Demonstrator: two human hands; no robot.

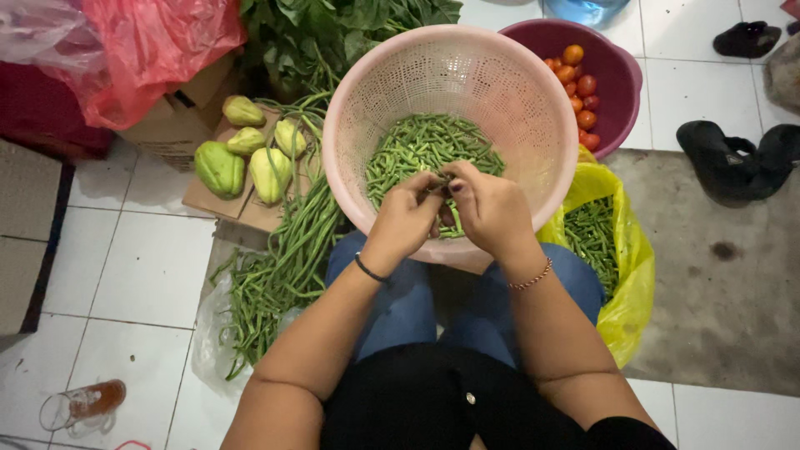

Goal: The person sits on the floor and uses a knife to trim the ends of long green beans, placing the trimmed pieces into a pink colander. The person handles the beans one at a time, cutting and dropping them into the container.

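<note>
A pink perforated basket rests on my knees and holds a heap of cut green beans. My left hand and my right hand meet over its near rim. Both pinch the same green bean piece between the fingertips. A black band circles my left wrist and a beaded bracelet my right.
Long green beans lie in a bundle on the floor at my left, beside chayotes on cardboard. A yellow bag with bean pieces sits at my right. A maroon bowl holds tomatoes. Sandals and a glass lie about.
</note>
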